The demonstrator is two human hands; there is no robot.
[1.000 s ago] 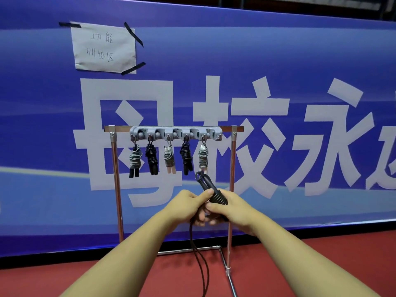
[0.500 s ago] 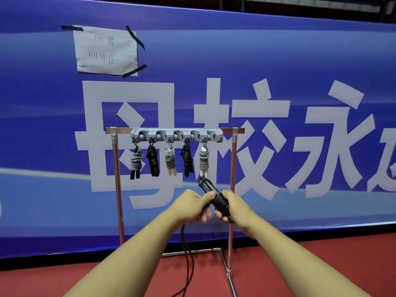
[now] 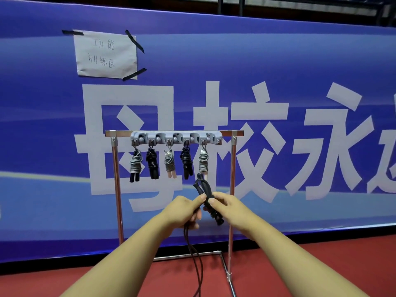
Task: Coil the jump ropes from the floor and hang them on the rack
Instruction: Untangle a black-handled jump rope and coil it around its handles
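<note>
A black jump rope (image 3: 206, 198) is held at chest height before the rack (image 3: 175, 137), its cord trailing to the floor. The right hand (image 3: 230, 207) grips the paired handles; the left hand (image 3: 184, 211) pinches the cord beside them. Both forearms reach forward.

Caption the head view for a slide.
Both hands wind a black rope before a rack holding five.

A black rope (image 3: 207, 198) is held before the rack (image 3: 176, 138), handles tilted up, two strands trailing to the floor. Five coiled ropes (image 3: 169, 162) hang from the rack's hooks: grey, black, grey, black, grey.
</note>
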